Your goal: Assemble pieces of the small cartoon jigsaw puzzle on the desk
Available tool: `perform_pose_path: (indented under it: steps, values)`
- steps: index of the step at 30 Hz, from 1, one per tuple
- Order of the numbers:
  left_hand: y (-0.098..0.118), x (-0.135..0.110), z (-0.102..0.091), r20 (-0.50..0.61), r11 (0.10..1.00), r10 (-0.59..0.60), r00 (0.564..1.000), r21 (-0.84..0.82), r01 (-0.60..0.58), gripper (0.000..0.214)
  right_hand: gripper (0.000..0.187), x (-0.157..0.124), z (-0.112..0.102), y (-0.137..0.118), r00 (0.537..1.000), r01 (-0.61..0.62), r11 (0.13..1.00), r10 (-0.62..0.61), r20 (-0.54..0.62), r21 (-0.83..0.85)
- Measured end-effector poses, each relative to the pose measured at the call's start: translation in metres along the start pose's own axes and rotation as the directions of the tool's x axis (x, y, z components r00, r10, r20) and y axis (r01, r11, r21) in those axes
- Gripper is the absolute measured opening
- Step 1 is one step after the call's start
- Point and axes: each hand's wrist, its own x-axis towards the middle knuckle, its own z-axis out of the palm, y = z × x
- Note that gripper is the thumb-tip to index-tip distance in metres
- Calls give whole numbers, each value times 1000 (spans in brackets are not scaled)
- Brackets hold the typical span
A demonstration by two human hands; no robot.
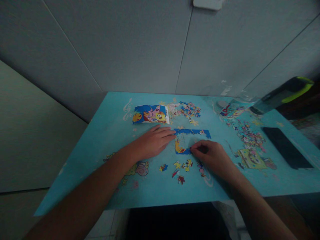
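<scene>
A partly joined jigsaw puzzle frame (186,131) with blue edges lies on the turquoise table (100,140). My left hand (158,139) lies flat with its fingers stretched out, the tips at the frame's left edge. At the lower edge of the frame, my right hand (207,151) pinches a small dark-blue puzzle piece (191,149), mostly covered by the fingertips. Several loose puzzle pieces (181,179) lie in front of the frame, and some others (200,168) sit just below my right hand. Behind my left hand is a picture sheet (150,114) with cartoon figures.
A heap of puzzle pieces (191,109) lies at the back, another pile (250,136) to the right. A black phone-like slab (287,146) rests near the right edge. A bottle with a green-trimmed lid (282,95) and a clear container (236,106) are at the back right, by the wall.
</scene>
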Motion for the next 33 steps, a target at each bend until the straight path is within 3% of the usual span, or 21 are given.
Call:
perform_pose_path:
  steps: [13, 15, 19, 23, 29, 33]
  values:
    - [-1, 0, 0, 8, 1000, 2, 1000, 3, -2, 39, 12, -2, 0, -1, 999, 32, 999, -32, 15, -31]
    - [-1, -1, 0, 13, 1000, -1, 1000, 10, 1, 40, 14, -2, -1, 0, 998, 39, 999, -40, -44, -26]
    - [0, -1, -1, 26, 1000, -11, 1000, 21, 11, 40, 22, -3, -5, 1, 961, 47, 998, -53, -272, -30]
    - [1, 0, -1, 38, 1000, -15, 999, 24, 14, 40, 22, -3, -4, 0, 925, 89, 994, -108, -364, -67]
    - [1, 0, -3, 47, 999, -12, 999, 39, 11, 41, 17, -2, 1, 0, 917, 171, 982, -188, -352, -79]
    - [1, 0, -2, 39, 999, -6, 999, 46, 4, 41, 14, -9, 12, -10, 923, 314, 949, -311, -224, -22]
